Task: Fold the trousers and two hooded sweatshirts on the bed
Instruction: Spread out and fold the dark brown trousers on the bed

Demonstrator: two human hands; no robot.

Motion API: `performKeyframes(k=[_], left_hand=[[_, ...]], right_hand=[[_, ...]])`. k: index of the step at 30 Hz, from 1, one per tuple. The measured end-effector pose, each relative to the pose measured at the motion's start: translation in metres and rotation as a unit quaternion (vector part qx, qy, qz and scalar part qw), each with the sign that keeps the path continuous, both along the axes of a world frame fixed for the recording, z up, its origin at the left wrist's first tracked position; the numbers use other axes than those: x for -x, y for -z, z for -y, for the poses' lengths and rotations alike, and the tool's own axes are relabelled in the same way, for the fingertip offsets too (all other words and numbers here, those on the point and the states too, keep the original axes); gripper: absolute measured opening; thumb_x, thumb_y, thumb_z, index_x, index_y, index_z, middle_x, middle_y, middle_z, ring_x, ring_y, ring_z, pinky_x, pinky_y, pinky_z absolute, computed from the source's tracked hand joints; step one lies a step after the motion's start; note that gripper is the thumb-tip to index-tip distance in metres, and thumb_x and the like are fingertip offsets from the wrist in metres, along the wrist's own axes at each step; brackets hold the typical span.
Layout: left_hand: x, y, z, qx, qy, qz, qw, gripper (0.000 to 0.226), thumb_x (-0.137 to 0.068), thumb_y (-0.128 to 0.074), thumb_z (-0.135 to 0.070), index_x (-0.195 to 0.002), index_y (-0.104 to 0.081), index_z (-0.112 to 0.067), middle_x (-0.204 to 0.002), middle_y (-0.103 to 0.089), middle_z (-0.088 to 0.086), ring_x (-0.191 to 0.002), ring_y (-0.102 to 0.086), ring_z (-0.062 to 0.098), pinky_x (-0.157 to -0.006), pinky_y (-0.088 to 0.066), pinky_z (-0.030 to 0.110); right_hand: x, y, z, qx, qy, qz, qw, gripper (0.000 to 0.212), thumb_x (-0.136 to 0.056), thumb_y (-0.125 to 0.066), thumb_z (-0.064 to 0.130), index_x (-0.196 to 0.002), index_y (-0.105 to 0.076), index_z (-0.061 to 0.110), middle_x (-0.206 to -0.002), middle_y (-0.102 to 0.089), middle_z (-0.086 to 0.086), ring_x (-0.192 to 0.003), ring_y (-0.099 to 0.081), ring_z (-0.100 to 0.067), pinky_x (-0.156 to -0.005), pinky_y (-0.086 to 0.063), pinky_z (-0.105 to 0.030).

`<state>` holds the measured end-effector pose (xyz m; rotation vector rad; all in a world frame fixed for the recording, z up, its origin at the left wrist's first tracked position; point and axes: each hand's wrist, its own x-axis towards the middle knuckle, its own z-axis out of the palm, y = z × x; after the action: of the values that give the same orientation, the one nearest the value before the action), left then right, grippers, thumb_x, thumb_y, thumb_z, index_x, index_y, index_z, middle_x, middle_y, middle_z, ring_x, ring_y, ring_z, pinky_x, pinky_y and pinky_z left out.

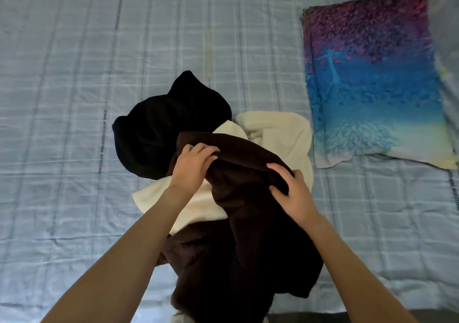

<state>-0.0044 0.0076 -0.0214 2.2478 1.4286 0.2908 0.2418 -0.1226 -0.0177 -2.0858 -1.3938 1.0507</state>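
Three garments lie in a heap on the bed (74,74). A dark brown garment (243,248) is on top, lifted at its upper edge. My left hand (193,166) grips that edge at its left end. My right hand (290,191) pinches the same edge further right. Under it lies a cream garment (275,134), spread to both sides. A black garment (161,129) is crumpled behind and to the left, touching the cream one. Which pieces are the sweatshirts and which the trousers I cannot tell.
The bed carries a pale blue checked sheet, wide and flat to the left and behind the heap. A pillow (372,84) with a purple and blue tree print lies at the right. The bed's near edge runs along the bottom.
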Motion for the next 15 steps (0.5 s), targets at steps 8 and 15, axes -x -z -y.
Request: performKeyframes(k=[8,15], left_hand=[[0.011,-0.081,0.052,0.062,-0.110,0.233,0.964,0.024,-0.097,-0.058,-0.017,-0.117,-0.070,-0.023,-0.107,-0.070,-0.014,-0.101,-0.063,0.006,-0.094,-0.049,0.027],[0.028,-0.218,0.098,0.008,-0.152,0.378,0.913,0.024,-0.097,-0.058,-0.011,-0.112,-0.071,-0.024,-0.107,-0.072,-0.015,-0.106,-0.064,0.001,-0.093,-0.049,0.019]], right_hand=[[0.021,-0.110,0.033,-0.110,0.126,-0.210,0.963,0.054,-0.082,-0.076,0.005,-0.122,-0.066,0.040,-0.128,-0.064,0.011,-0.122,-0.058,-0.001,-0.104,-0.049,-0.031],[0.056,-0.213,0.059,-0.220,0.085,-0.204,0.950,0.059,-0.077,-0.080,0.001,-0.122,-0.065,0.036,-0.124,-0.064,0.022,-0.123,-0.056,0.000,-0.106,-0.048,-0.032]])
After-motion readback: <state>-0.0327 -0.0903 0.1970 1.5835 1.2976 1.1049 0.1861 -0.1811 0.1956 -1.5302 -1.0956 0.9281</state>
